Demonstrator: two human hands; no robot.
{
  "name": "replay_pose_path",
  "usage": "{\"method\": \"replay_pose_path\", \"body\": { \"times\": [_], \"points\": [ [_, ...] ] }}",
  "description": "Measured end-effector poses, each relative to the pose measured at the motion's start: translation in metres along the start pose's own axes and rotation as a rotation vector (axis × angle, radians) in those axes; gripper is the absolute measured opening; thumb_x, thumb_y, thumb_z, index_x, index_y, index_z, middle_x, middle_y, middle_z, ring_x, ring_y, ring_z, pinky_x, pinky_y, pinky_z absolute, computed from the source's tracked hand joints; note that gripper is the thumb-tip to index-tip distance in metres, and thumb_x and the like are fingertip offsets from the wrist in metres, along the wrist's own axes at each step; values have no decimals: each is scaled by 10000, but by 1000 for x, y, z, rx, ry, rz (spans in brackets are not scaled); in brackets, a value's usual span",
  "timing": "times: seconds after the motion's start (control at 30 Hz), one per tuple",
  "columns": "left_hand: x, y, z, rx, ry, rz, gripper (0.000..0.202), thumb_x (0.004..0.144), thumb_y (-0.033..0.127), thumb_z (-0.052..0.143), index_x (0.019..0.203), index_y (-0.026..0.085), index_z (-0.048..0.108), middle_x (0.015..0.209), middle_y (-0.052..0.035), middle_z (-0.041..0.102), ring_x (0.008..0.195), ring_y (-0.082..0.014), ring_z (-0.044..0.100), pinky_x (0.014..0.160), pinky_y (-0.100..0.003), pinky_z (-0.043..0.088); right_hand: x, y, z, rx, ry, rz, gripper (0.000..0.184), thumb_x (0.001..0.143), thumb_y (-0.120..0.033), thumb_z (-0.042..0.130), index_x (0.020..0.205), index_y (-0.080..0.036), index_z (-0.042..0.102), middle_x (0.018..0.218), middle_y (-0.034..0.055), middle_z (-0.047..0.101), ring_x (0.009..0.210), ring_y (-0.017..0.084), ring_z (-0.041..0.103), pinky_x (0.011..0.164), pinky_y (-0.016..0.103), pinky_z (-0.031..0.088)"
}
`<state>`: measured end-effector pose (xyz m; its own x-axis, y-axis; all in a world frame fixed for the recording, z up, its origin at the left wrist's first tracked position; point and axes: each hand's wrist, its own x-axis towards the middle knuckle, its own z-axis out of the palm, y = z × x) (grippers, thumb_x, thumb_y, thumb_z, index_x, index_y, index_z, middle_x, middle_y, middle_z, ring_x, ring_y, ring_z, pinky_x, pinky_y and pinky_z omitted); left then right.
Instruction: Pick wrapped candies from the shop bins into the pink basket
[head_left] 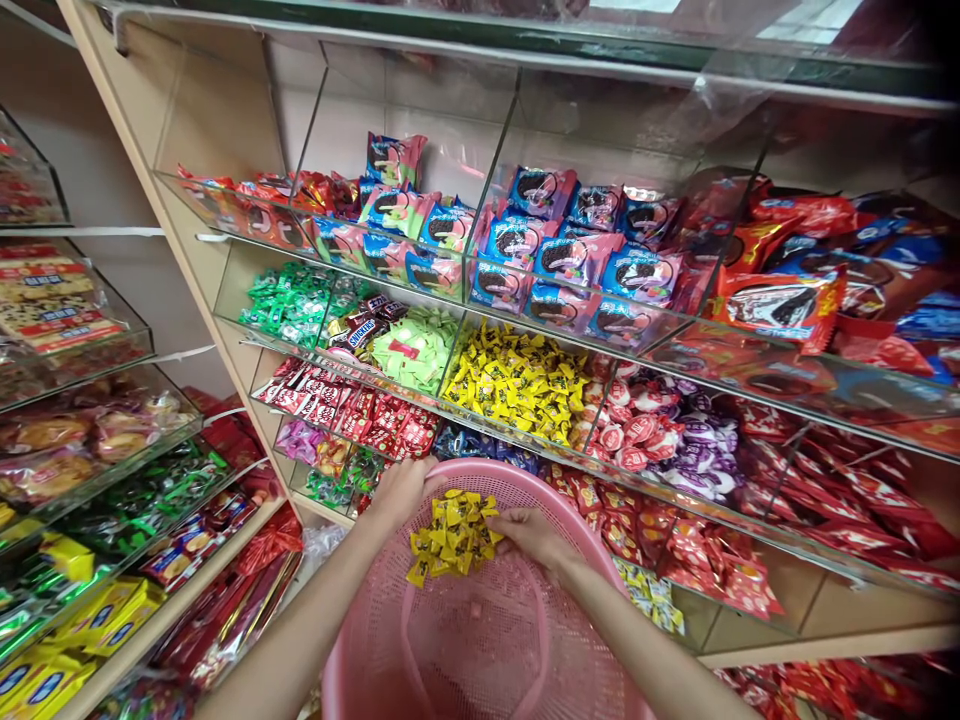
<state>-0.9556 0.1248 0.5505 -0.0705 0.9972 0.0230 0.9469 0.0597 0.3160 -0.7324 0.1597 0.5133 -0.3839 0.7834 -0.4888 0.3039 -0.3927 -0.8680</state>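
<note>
- A wooden shelf unit (pixel 187 265) is carrying several tiers, and clear dividers (pixel 499 150) are separating the goods.
- On the upper tier (pixel 450 302), blue-and-pink packets (pixel 517 240) are sitting in rows; red packets (pixel 277 190) are lying at the left, and larger red packets (pixel 780 300) are lying at the right.
- On the middle tier (pixel 525 441), green sweets (pixel 285 305), Snickers bars (pixel 364 330), pale green sweets (pixel 412 350), yellow sweets (pixel 517 380), red-and-white sweets (pixel 637 425) and purple-and-white sweets (pixel 701 450) are lying in heaps.
- Below it, small red packets (pixel 405 420) are lying beside dark blue packets (pixel 484 445).
- At the left, a second shelf unit (pixel 172 607) is supporting clear-wrapped round pastries (pixel 52 435); yellow packets (pixel 112 620) are resting lower.
</note>
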Motion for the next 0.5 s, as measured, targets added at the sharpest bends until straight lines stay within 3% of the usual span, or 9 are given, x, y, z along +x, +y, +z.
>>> {"method": "replay_pose_path", "body": {
  "times": [0.5],
  "points": [
    [0, 0, 2, 17, -25, 9, 419, 858, 533, 298, 1000, 255, 578, 863, -70, 664, 850, -236, 615, 665, -271, 400, -5, -5, 7, 151, 29, 7, 298, 559, -411, 726, 588, -182, 538, 519, -25, 566, 517, 124, 575, 538, 240, 455]
  ]
}}
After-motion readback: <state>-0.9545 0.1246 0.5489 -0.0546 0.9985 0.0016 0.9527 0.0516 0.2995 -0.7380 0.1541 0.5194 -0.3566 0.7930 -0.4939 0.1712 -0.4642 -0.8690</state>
